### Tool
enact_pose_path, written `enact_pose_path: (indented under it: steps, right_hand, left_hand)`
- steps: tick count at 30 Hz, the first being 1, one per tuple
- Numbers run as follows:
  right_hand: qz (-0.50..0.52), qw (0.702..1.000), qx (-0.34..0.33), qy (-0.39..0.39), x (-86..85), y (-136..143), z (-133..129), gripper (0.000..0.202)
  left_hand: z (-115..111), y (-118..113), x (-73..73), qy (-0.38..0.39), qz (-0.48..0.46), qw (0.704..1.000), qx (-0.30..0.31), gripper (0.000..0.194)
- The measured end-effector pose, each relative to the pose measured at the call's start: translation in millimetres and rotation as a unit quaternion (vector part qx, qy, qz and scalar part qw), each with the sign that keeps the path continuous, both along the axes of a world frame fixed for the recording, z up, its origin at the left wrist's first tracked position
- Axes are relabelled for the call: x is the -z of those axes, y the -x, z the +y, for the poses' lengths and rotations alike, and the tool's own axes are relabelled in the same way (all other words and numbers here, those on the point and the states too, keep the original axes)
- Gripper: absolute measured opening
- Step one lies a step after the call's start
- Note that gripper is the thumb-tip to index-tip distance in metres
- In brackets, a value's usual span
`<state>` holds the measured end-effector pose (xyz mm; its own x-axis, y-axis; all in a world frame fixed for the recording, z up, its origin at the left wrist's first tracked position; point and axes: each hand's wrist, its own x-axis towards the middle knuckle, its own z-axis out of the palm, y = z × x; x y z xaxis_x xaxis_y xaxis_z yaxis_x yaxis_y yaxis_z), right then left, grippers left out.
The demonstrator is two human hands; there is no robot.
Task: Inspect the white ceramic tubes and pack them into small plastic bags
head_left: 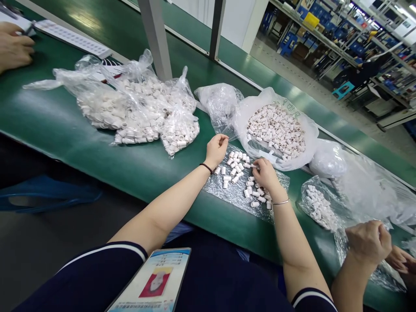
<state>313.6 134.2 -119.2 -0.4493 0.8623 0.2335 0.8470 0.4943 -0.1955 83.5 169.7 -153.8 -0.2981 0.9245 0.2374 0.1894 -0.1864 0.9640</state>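
My left hand (217, 151), a dark beaded bracelet on its wrist, is closed in a pinch at the edge of a clear plastic bag (231, 130). My right hand (265, 174), with a thin bangle, has its fingers together around a small white pipe fitting (252, 165), largely covered by the fingertips. Between and below both hands, several loose white fittings (234, 167) lie scattered on a bubble-wrap sheet (224, 195). Just beyond them sits an open translucent bag (310, 130) filled with the same short tubular fittings (276, 128).
Tied clear bags of fittings (139, 108) stand at left against a grey post (156, 39). Another person's hand (14, 47) is at the far left. At right, a co-worker's hand (368, 242) is beside a smaller bag of white pieces (320, 208) on the green bench (123, 173).
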Motion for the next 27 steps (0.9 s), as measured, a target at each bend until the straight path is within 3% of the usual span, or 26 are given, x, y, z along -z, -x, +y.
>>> enact_pose_path:
  steps: [5, 10, 13, 24, 27]
  right_hand:
    - [-0.013, 1.0, 0.005, -0.007, -8.1, 5, -8, 0.016]
    - [-0.018, 0.998, -0.057, 0.001, -15.5, 29, -17, 0.021]
    - [-0.028, 0.998, -0.056, 0.004, -12.9, 35, -17, 0.026]
    - [-0.011, 0.999, -0.031, 0.027, -10.2, 23, -20, 0.003]
    - [-0.014, 0.999, -0.027, 0.034, -11.7, 20, -21, 0.005]
  left_hand:
    - [-1, -1, -3.2, 0.005, 0.003, 1.0, 0.014, 0.011]
    - [-2, -2, -6.0, 0.012, 0.005, 1.0, 0.022, 0.011]
    - [-2, -2, -6.7, 0.017, 0.003, 1.0, 0.023, 0.012]
    - [-2, -2, -6.6, 0.023, -0.002, 0.999, 0.027, 0.011]
    - [-3, -1, -7.8, 0.026, -0.004, 0.999, 0.027, 0.011]
